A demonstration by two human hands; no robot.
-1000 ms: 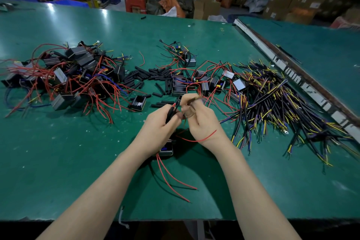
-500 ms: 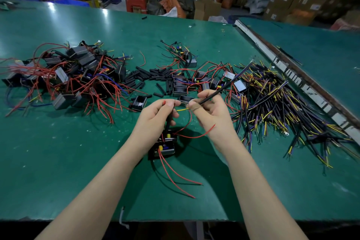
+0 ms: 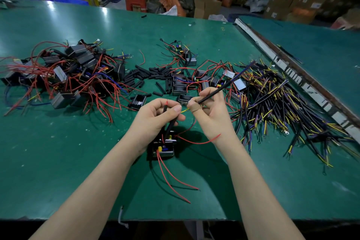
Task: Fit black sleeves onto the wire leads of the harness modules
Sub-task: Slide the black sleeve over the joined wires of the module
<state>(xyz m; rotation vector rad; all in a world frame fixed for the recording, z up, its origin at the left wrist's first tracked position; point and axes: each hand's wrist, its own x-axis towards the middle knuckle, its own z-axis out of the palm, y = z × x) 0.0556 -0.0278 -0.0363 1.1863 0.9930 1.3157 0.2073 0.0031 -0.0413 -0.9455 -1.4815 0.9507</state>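
Head view, looking down on a green work table [image 3: 58, 152], starts at the far left with a tangled heap of small black box-shaped modules with red wire leads [image 3: 64, 76]. Next to it, toward the middle of the table, lies a scatter of short loose black rubber sleeves [image 3: 148, 76]. Nearer the person, one open black box module [image 3: 138, 101] sits alone just beyond the left hand.

The left hand [image 3: 155, 121] has its fingers curled around a black sleeved lead [image 3: 171, 123] that rises from a small black harness module with yellow and blue parts inside [image 3: 163, 147]. That module rests on the table just below the two hands, and its bare red wire leads [image 3: 175, 179] trail toward the near table edge. A short yellow wire tip [image 3: 184, 110] bridges the narrow gap between the two hands.

The right hand [image 3: 212, 115] pinches a long thin black sleeved wire [image 3: 228, 84] between thumb and fingers; the wire slants up and away to the right. A tan bandage wraps the thumb. A red wire [image 3: 198, 142] curves under the right wrist.

Beyond the right hand sits a cluster of further modules [image 3: 204, 82]. To the right spreads a broad pile of black, yellow and purple wire harness leads [image 3: 282, 107]. At the far right, a pale metal rail [image 3: 292, 72] runs diagonally along the table's edge.
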